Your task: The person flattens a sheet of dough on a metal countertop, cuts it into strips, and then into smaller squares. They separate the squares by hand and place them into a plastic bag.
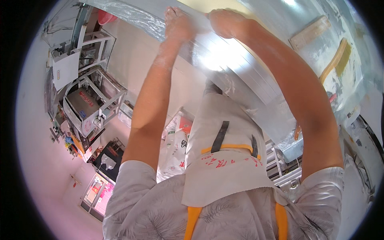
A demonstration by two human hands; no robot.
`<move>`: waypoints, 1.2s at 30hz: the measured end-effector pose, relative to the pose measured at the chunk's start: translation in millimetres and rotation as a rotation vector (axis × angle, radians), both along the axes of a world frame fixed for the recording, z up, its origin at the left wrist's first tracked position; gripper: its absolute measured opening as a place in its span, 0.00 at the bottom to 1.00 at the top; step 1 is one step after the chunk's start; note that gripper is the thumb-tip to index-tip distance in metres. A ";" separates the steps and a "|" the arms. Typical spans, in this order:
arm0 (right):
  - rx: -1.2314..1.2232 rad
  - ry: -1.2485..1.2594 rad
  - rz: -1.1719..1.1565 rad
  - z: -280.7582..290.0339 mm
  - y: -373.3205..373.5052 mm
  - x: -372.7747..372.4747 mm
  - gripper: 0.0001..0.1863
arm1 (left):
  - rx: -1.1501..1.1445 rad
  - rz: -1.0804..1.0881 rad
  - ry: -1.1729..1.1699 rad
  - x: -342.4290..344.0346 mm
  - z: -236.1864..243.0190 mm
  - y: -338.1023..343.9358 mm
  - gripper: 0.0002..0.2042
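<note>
My left hand (177, 25), dusted white, is at the top of the view over a shiny metal worktop (208, 56), its fingers bent over something I cannot make out. My right hand (226, 23) is to its right, fingers curled under and hidden. A pale yellow sheet (196, 5) lies at the top edge, just beyond both hands. On the worktop to the right are a flat wooden block (310, 32) and a wooden-handled brush (340, 60) with yellowish bristles, both among white powder.
At the left are metal-framed machines (88, 100) and a black piece of equipment (108, 160) near a glazed doorway (98, 192). White sacks (174, 148) lie below the worktop. A metal rack (278, 164) stands under it at right. My white apron (224, 180) hangs at the worktop's near side.
</note>
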State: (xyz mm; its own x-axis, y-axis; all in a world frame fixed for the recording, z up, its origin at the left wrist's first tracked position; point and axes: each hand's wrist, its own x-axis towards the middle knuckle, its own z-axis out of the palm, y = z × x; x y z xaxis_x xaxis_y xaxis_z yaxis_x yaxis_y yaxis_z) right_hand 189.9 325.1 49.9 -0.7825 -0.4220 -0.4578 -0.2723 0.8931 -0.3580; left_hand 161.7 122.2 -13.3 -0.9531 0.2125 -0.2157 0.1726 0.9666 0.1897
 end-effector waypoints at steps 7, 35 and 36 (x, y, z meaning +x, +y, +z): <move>-0.011 -0.077 -0.282 30.1 72.3 114.0 0.14 | -0.051 -0.043 -0.068 6.3 17.0 16.1 0.77; -0.014 -0.158 -0.368 32.9 190.0 297.0 0.09 | -0.008 0.013 -0.141 163.7 17.4 126.4 0.78; -0.029 -0.154 -0.379 34.2 196.3 307.3 0.08 | 0.006 0.017 -0.156 164.9 22.7 128.4 0.78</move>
